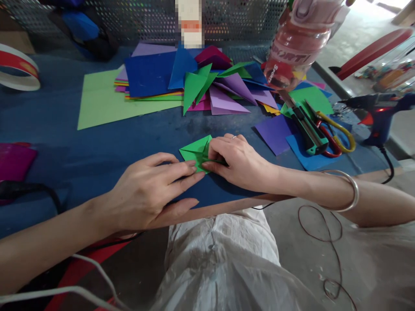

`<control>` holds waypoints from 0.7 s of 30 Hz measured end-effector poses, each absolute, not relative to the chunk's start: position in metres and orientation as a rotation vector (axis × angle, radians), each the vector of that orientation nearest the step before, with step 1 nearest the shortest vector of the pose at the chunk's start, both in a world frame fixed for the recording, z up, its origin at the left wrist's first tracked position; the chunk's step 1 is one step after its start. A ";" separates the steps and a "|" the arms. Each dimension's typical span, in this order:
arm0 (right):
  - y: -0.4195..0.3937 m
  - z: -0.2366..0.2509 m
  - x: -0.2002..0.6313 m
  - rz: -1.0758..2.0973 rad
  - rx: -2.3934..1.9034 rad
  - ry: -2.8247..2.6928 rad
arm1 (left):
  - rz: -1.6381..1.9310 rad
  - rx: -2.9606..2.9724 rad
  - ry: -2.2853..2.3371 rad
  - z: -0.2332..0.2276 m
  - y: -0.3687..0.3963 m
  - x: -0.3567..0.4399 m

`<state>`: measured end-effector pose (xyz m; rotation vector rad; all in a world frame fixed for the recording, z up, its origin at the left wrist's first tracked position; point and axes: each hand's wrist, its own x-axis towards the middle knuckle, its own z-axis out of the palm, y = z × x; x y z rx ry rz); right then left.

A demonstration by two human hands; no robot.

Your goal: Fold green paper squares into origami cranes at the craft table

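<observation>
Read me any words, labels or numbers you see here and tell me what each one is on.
"SPORT": white letters on the band of the pink bottle, last letters cut off.
"Sports": smaller, sideways, lower on the same bottle, partly blurred.
Pixelated item at the back: unreadable.

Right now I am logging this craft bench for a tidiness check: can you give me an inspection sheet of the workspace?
Surface: blue table, scuffed.
Job's things: folded green paper flat near the front edge.
Clutter: coloured paper stack, folded triangles, utility knife, scissors, pink bottle, tape roll.
Grippers: left hand and right hand both press the green paper.
Cables: glue gun cord drops off the edge; thin wire on the floor.
Surroundings: perforated metal panel behind.
</observation>
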<state>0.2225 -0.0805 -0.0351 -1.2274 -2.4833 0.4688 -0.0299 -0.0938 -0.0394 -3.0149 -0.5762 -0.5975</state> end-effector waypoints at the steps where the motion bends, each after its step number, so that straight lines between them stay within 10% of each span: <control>1: -0.080 -0.035 0.223 0.464 -1.227 -2.481 | -0.604 -3.020 -0.578 -0.039 -0.094 -0.030; 21: -0.077 -0.037 0.237 0.388 -1.240 -2.455 | -0.620 -3.124 -0.608 -0.038 -0.093 -0.029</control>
